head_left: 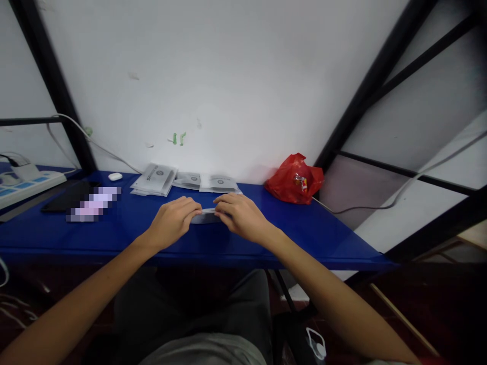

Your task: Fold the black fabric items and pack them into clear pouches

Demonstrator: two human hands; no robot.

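Observation:
Between my two hands is a thin, pale grey-white flat bag [206,218], seen nearly edge-on just above the desk. My left hand [175,217] pinches its left end, thumb and fingers pressed together. At the other end my right hand [240,214] grips it between thumb and fingers, with the index finger raised a little. Most of the bag's face is hidden from this angle. Behind my hands lie similar printed bags: a stack [155,178] at the left, and flat ones [219,183] in the middle by the wall.
The blue desk [312,238] stands against a white wall. On it are a crumpled red plastic bag [292,180] at the right, a small white case [115,176], a dark tablet-like slab [63,196] and a power strip [34,186] with cables at the left. Black frame posts flank the desk.

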